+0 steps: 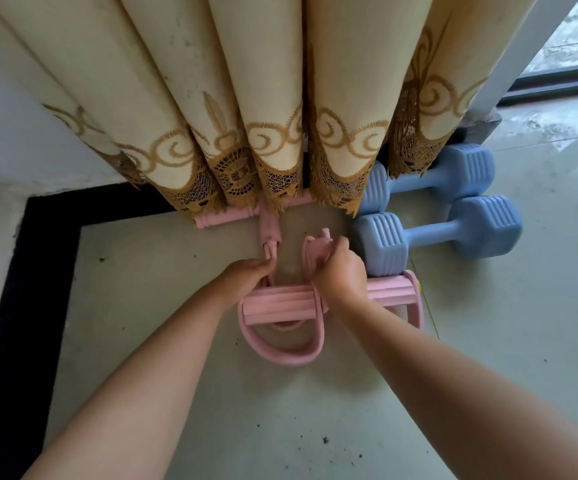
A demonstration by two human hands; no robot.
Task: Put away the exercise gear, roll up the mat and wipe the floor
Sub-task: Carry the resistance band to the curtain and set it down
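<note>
Pink pedal puller [280,301] on floor, frame centre, under curtain [246,98]. My left hand [244,277] pinches its tubes, right hand [341,268] curled round pink strap. Blue dumbbells [436,233] touching puller, centre right.

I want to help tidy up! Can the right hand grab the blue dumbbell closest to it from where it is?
Probably yes, but not right away. The near blue dumbbell lies just beside the right hand with nothing between them, but that hand is gripping the pink pedal puller and must let go first.
</note>
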